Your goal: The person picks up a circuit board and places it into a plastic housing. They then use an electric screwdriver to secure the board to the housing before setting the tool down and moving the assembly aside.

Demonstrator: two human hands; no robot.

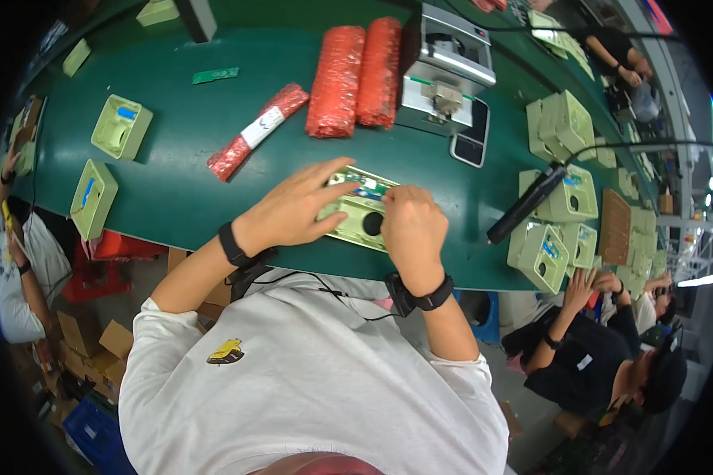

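A pale green plastic housing (355,239) lies at the table's front, in front of my body, with a round black part (373,224) inside it. Along its far side sits a green circuit board (372,184), with a bit of blue beside it. My left hand (297,207) grips the housing's left end, fingers reaching over the board and thumb bent toward the inside. Curled closed, my right hand (416,226) is at the housing's right end, its fingertips pinched together at the board's edge. What they pinch is hidden.
Red bubble-wrap rolls (334,83) and a thinner wrapped bundle (260,129) lie beyond my hands. A metal machine (448,75) and a phone (471,134) stand behind right. Similar housings (123,127) are at left and right. A black wand-shaped tool (528,203) hangs at right, near a co-worker (602,348).
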